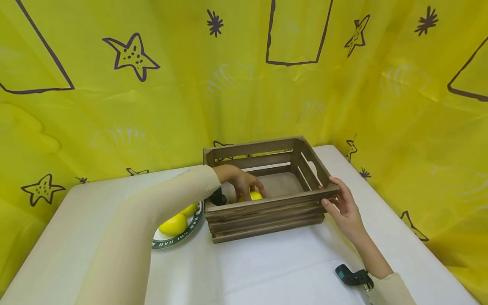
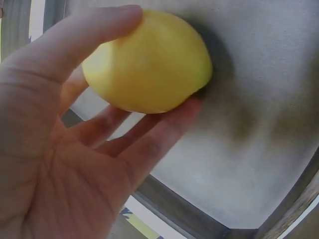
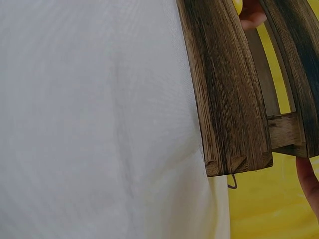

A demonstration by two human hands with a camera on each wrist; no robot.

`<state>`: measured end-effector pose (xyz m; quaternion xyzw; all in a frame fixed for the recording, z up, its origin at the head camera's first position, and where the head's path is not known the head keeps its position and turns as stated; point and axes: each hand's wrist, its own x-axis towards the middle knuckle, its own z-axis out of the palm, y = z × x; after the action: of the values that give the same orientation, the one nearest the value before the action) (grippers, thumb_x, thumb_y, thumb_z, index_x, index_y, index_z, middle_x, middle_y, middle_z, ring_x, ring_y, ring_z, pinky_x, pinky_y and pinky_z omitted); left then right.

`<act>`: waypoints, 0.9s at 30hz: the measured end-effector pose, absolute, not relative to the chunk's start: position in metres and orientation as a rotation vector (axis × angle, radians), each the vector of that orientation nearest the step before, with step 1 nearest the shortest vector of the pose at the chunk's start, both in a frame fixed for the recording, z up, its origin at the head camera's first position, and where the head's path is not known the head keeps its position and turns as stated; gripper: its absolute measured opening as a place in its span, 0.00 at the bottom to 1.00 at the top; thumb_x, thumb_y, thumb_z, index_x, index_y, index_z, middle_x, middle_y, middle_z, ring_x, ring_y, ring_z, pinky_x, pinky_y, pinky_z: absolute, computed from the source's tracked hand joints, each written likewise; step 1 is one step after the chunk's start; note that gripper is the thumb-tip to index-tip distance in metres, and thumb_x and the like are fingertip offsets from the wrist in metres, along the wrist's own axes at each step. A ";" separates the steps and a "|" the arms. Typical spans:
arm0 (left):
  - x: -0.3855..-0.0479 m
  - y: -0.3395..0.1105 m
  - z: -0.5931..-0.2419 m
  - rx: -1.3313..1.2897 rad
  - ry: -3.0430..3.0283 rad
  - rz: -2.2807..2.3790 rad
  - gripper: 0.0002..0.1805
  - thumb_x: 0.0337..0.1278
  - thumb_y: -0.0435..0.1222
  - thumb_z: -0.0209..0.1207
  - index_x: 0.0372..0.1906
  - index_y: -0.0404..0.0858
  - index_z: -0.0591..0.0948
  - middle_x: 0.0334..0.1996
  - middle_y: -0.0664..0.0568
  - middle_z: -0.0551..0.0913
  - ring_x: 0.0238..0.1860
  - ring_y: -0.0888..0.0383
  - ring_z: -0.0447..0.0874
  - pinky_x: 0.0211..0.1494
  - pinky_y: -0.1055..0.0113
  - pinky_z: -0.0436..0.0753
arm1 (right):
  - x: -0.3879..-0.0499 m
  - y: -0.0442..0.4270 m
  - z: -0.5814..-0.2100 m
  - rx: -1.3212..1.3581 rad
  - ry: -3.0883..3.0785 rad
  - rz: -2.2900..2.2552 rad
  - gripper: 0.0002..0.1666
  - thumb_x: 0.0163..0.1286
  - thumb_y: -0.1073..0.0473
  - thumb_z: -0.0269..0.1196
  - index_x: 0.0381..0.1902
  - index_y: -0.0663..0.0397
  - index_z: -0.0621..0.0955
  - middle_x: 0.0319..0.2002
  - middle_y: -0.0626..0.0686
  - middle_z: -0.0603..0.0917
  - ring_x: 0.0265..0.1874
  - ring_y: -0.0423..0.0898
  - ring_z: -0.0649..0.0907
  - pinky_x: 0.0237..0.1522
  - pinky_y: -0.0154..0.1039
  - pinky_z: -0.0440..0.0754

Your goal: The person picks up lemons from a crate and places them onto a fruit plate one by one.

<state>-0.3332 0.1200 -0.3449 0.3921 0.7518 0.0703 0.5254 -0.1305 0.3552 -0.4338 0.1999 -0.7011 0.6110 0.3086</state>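
My left hand (image 1: 244, 183) reaches down into a slatted wooden crate (image 1: 267, 223) and holds a yellow lemon (image 1: 256, 195) near the crate's floor. Seen from the left wrist, the thumb lies over the lemon (image 2: 149, 62) and the fingers curl under its other side. At the crate's front right corner, my right hand (image 1: 347, 214) grips the top rim, thumb on the front side and fingers over the end. Only part of a finger (image 3: 309, 184) shows beside the crate (image 3: 229, 89) in the right wrist view.
Left of the crate, partly behind my left sleeve (image 1: 152, 207), a plate with a green lettered rim (image 1: 179, 238) holds yellow lemons (image 1: 174, 225). A white cloth (image 1: 267, 271) covers the table. Yellow patterned curtains (image 1: 171, 106) hang behind and to the right.
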 end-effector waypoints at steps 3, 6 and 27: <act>-0.334 0.120 -0.345 0.926 1.801 0.155 0.32 0.62 0.29 0.60 0.70 0.42 0.67 0.67 0.35 0.63 0.52 0.52 0.76 0.54 0.56 0.82 | -0.130 0.355 -0.435 0.521 -1.852 1.612 0.42 0.59 0.89 0.49 0.71 0.65 0.61 0.57 0.49 0.78 0.58 0.36 0.77 0.53 0.28 0.72; -0.334 0.119 -0.344 0.937 1.808 0.155 0.31 0.62 0.28 0.59 0.70 0.42 0.67 0.67 0.35 0.64 0.53 0.52 0.75 0.53 0.55 0.82 | -0.130 0.355 -0.436 0.520 -1.853 1.612 0.42 0.59 0.89 0.49 0.71 0.65 0.61 0.58 0.49 0.78 0.58 0.36 0.77 0.53 0.27 0.72; -0.340 0.119 -0.341 1.197 1.848 0.196 0.34 0.57 0.33 0.59 0.71 0.43 0.66 0.68 0.38 0.63 0.58 0.50 0.71 0.49 0.66 0.82 | -0.130 0.355 -0.434 0.525 -1.878 1.585 0.42 0.60 0.88 0.49 0.71 0.65 0.60 0.59 0.49 0.76 0.59 0.36 0.76 0.55 0.28 0.70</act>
<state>-0.3399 0.1191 -0.3409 0.4840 0.7470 0.0792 0.4490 -0.1297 0.3550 -0.4342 0.1985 -0.7109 0.5998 0.3091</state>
